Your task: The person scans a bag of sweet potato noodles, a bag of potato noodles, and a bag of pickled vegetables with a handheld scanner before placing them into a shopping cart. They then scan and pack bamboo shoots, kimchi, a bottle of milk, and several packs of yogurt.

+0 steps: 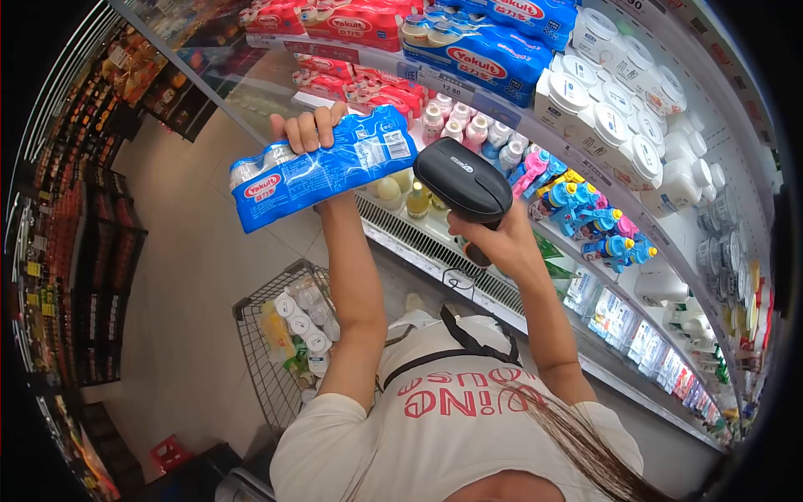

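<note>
My left hand (314, 130) grips a blue shrink-wrapped pack of Yakult bottles (322, 167) from behind, its fingers curled over the top edge. The pack is tilted, with a white barcode label near its right end. Wrapped round the handle of a black handheld barcode scanner (462, 177) is my right hand (495, 241). The scanner's rounded head is close to the right end of the pack, and a thin dark cord (456, 283) hangs below it. Most of the handle is hidden by my fingers.
A chilled shelf holds blue Yakult packs (477, 63), red Yakult packs (351, 25), white yogurt tubs (609, 124) and small colourful bottles (585, 209). A wire shopping cart (261, 351) with goods stands at my left. Further left are dark store shelves (100, 276) across the tiled floor (180, 293).
</note>
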A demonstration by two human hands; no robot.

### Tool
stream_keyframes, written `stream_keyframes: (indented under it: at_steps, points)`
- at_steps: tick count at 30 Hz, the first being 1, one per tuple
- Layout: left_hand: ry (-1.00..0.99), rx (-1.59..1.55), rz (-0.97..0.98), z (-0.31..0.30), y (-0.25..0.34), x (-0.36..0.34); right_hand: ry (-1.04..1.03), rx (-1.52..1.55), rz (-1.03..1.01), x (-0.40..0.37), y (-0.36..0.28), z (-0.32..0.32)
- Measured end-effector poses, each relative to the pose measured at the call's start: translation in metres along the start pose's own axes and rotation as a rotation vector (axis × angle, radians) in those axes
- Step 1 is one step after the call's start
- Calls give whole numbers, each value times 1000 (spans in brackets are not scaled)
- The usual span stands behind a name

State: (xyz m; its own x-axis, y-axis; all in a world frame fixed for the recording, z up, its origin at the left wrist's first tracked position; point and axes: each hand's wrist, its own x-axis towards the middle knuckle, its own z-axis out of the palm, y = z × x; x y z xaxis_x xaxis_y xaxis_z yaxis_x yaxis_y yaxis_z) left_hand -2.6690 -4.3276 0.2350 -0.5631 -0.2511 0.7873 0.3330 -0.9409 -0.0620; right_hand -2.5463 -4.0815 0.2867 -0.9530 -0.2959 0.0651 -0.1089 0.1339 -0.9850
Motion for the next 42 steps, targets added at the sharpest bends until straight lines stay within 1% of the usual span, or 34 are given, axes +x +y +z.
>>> stream_keyframes:
  at_steps: [1,4,7,8,11,12,15,17,20,23,24,26,27,29,31,32,35,36,37,39,40,41,42]
  points:
    - [-16,27,0,1,4,-4,-18,41,89,-5,-6,-1]
    - [-25,120,12,8,17,-20,-55,108,239,-14,-22,3]
    - [-54,121,-21,17,23,-25,-170,-170,-35,-11,-7,3]
    - [-74,80,-64,17,25,-27,-162,-215,-82,-10,-11,6]
    - [-52,-73,-235,16,28,-34,-249,-439,-213,-8,-19,-3]
    - [8,-127,-269,15,29,-40,-291,-474,-217,-8,-18,-5]
    - [107,-141,-323,10,32,-51,-393,-546,-249,-7,-11,-7]
    - [126,-131,-337,8,33,-57,-427,-561,-301,-4,-4,-3]
    - [141,-120,-352,5,34,-65,-487,-576,-258,0,1,1]
    - [160,-108,-355,0,38,-72,-517,-589,-169,3,-4,6]
    - [143,-120,-352,-7,39,-76,-494,-547,-154,3,-3,6]
    - [343,-184,-408,-30,45,-95,-495,-464,-130,1,0,7]
    - [458,-198,-410,-36,58,-113,-503,-475,-70,-1,2,4]
    - [825,-60,-363,-32,73,-157,-454,-369,-20,-5,22,3]
    - [998,55,-320,-28,83,-199,-470,-330,151,-8,33,4]
    - [1128,224,-304,-28,90,-223,-483,-313,177,-8,46,4]
    - [1525,185,-114,15,112,-260,-560,-302,239,-8,68,17]
    - [1541,215,-115,42,123,-262,-612,-328,214,-6,76,22]
    - [1506,231,11,37,140,-291,-649,-353,257,-5,77,31]
    - [1534,257,97,62,167,-322,-711,-404,342,-3,78,49]
    - [1554,428,97,74,189,-349,-796,-476,306,1,92,62]
    - [1559,600,71,81,209,-373,-846,-475,280,3,99,69]
    - [1616,671,107,81,231,-399,-872,-473,283,5,102,78]
